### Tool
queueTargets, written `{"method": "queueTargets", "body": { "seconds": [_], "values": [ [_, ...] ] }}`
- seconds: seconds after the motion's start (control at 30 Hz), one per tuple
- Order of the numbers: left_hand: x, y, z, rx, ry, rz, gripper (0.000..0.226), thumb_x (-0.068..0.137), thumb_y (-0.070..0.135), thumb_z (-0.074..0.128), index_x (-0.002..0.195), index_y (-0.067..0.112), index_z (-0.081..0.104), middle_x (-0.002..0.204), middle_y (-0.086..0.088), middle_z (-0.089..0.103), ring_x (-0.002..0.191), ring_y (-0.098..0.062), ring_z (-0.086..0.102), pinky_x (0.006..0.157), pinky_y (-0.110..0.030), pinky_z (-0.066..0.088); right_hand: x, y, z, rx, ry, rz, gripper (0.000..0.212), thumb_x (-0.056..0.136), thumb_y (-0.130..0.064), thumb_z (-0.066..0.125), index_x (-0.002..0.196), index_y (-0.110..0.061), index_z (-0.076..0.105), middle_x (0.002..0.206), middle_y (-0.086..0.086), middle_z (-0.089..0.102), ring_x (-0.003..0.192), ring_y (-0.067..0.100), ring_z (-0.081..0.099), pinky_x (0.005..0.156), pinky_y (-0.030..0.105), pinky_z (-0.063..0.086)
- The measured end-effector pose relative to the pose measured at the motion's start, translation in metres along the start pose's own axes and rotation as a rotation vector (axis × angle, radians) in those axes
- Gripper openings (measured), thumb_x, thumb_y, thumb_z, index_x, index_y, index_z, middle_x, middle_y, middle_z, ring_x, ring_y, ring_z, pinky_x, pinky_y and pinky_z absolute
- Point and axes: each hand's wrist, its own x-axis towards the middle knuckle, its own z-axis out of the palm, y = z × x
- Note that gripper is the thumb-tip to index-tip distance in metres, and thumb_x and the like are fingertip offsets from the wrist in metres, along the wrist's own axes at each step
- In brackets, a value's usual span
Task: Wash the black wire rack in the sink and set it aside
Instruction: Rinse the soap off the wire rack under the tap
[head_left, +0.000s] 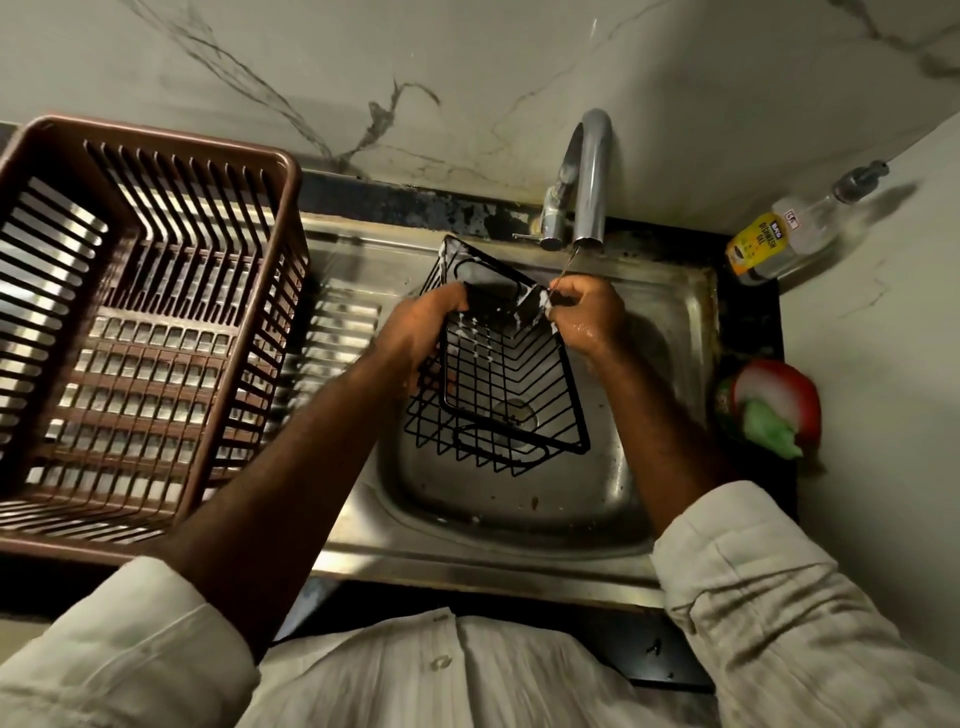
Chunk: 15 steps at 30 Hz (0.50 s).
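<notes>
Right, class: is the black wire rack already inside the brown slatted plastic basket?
No, the left hand and right hand hold the black wire rack above the steel sink, apart from the brown slatted plastic basket.

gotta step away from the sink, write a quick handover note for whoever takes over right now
Left hand grips the left edge of the black wire rack; right hand pinches its far corner under the tap.
Rack tilted over the sink, white suds on its upper wires, thin trickle running.
Done: soaped. Left: rinse off suds, set it aside, perhaps in the brown basket.
</notes>
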Motion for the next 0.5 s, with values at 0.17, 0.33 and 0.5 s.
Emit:
{"method": "queueTargets", "body": {
  "seconds": [0.17, 0.33, 0.5],
  "values": [
    [-0.005, 0.000, 0.003, 0.109, 0.173, 0.071, 0.096, 0.055, 0.074, 0.063, 0.135, 0.024, 0.050, 0.126, -0.011, 0.062, 0.107, -0.032, 0.064, 0.085, -0.055, 0.056, -0.012, -0.006, 0.009, 0.559, -0.451, 0.268, 0.057, 0.079, 0.029, 0.035, 0.126, 0.005, 0.055, 0.103, 0.016, 0.058, 0.087, 0.022, 0.061, 0.067, 0.029, 0.049],
    [-0.025, 0.012, 0.011, 0.228, 0.258, 0.125, 0.103, 0.060, 0.074, 0.058, 0.149, 0.027, 0.033, 0.133, -0.009, 0.056, 0.105, -0.029, 0.061, 0.077, -0.042, 0.057, -0.011, -0.010, 0.009, 0.525, -0.462, 0.208, 0.051, 0.083, 0.028, 0.042, 0.129, 0.007, 0.053, 0.097, 0.011, 0.063, 0.080, 0.017, 0.061, 0.065, 0.025, 0.046],
    [-0.031, 0.014, 0.015, 0.298, 0.252, 0.172, 0.107, 0.060, 0.078, 0.053, 0.151, 0.028, 0.030, 0.140, -0.008, 0.054, 0.114, -0.030, 0.059, 0.093, -0.053, 0.054, 0.000, -0.020, 0.013, 0.456, -0.210, 0.189, 0.011, 0.097, -0.010, 0.062, 0.087, -0.005, 0.064, 0.081, 0.018, 0.071, 0.057, 0.022, 0.067, 0.046, 0.026, 0.052]
  ]
}}
